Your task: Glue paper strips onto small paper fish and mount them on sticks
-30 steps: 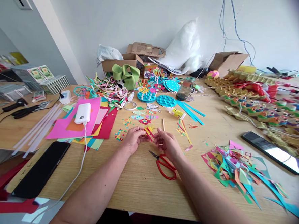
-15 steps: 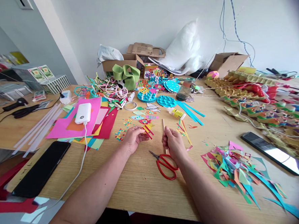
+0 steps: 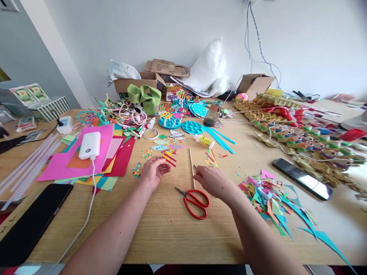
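A: Held where?

B: In left hand, at the fingertips. Clamped, thumb against fingers, on the near edge of a yellow paper piece with red strips laid across. Lifted or resting on tabletop: cannot tell.

A: Expected handling?

B: Judged very light, thin, easily bent; not slippery. Likely to crease under a hard squeeze. Probably best pinched flat by one edge, clear of the strips. Glued down or loose? Not verifiable from here; best treated as loose.

A: Left pose?

B: Extended from lower left, forearm angled inward, palm turned toward the middle, fingers curled beneath the thumb.

A: And right hand?

B: Apart from left. Back of hand uppermost, wrist bent inward, fingers bunched low beside a thin stick. Clamped on anything? Cannot tell; fingertips mostly hidden.

A: Close by?

B: Between the forearms, red-handled scissors, pointed up and left. Beyond right hand, a glue bottle, lying down.
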Tool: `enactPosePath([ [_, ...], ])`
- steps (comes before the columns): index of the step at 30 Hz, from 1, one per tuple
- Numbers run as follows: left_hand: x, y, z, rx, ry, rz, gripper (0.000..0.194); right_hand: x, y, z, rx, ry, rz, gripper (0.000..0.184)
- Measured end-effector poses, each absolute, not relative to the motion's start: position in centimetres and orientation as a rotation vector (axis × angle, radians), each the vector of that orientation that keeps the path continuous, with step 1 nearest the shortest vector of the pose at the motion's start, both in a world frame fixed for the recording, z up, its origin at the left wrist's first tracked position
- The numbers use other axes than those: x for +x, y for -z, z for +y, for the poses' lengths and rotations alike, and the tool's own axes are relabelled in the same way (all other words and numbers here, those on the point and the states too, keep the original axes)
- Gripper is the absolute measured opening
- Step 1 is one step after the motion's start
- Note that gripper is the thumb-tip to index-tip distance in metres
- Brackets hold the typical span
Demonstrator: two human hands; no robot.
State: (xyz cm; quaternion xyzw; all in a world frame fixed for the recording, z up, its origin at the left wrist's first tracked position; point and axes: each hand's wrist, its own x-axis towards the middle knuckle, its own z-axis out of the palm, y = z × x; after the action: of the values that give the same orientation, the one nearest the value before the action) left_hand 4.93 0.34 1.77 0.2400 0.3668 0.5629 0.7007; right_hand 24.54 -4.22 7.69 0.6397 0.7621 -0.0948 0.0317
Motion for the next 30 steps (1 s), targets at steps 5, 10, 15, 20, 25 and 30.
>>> enactPosePath([
  [5,4.9,-1.8,0.4,0.506,-1.267,0.803,0.021,23.9,-7.2,-5.2,1.750,0.330,2.374,0.021],
  [10,4.9,-1.6,0.4,0.504,-1.283,0.777,0.020,22.6,-5.8,-7.7,1.656,0.371,2.371,0.014],
  [15,4.9,-1.4,0.6,0.453,-1.316,0.764,0.019,23.0,-5.5,-8.2,1.817,0.510,2.485,0.012],
  [20,4.9,-1.7,0.7,0.388,-1.375,0.751,0.017,21.4,-5.2,-6.8,1.990,1.480,2.659,0.021],
  [25,4.6,-1.8,0.9,0.398,-1.434,0.709,0.014,16.9,-4.0,-5.5,2.115,2.251,2.406,0.039],
  [30,4.6,-1.4,1.2,0.333,-1.455,0.732,0.010,14.6,-1.9,-5.2,2.209,2.040,2.547,0.043],
])
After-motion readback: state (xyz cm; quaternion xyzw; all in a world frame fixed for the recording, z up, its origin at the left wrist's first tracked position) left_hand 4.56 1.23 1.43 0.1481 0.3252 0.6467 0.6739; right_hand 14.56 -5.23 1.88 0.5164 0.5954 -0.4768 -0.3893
